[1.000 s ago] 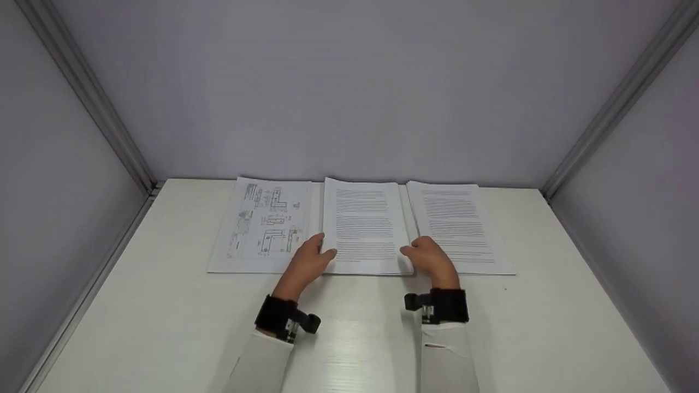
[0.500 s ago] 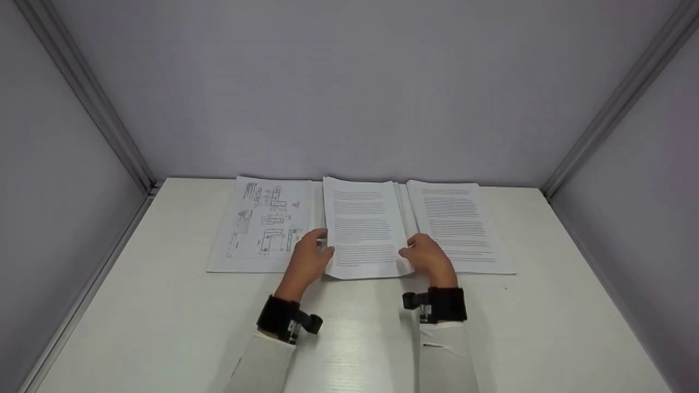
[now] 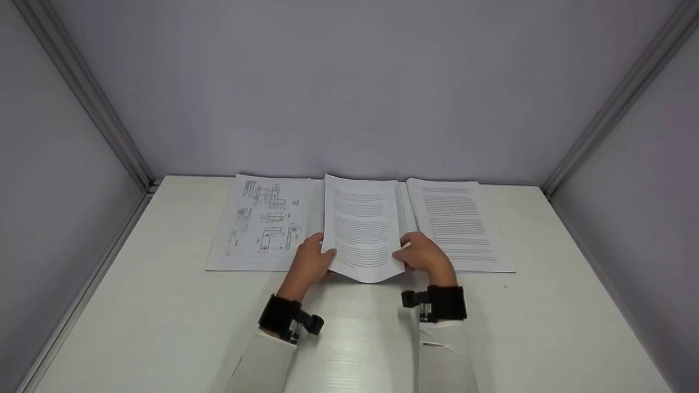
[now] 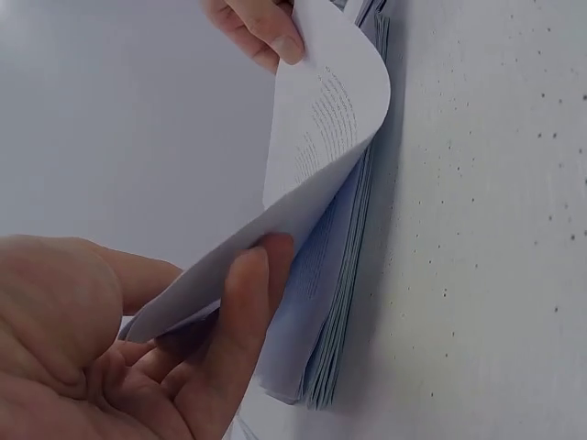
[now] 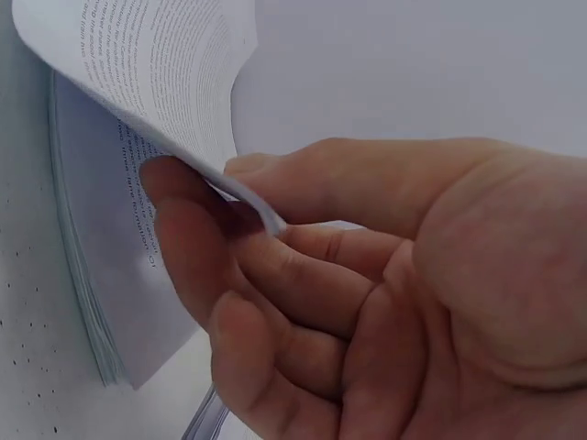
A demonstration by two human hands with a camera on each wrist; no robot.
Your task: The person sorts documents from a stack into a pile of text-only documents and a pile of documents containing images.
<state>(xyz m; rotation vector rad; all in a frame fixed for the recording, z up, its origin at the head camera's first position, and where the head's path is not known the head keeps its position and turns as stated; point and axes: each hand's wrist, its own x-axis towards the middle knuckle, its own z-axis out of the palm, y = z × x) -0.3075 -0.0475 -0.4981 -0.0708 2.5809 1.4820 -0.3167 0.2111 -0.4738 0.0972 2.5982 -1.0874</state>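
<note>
In the head view, a thin sheaf of printed paper bows downward in the middle, its near end raised off the middle paper stack. My left hand pinches the left edge, thumb on top and fingers underneath. At the opposite edge my right hand pinches the same sheaf between thumb and fingers. Both wrist views show a gap between the raised sheaf and the stack below. How many sheets are lifted cannot be told. The far end of the sheaf lies near the back edge of the table.
Left of the middle lies a paper stack topped by a technical drawing. A stack of printed text pages lies on the right. The white table meets a grey back wall and side panels.
The near end of the sheaf has risen off the middle stack and curved, bowing toward me. My right hand has shifted slightly left with its edge. Both outer stacks stay put.
</note>
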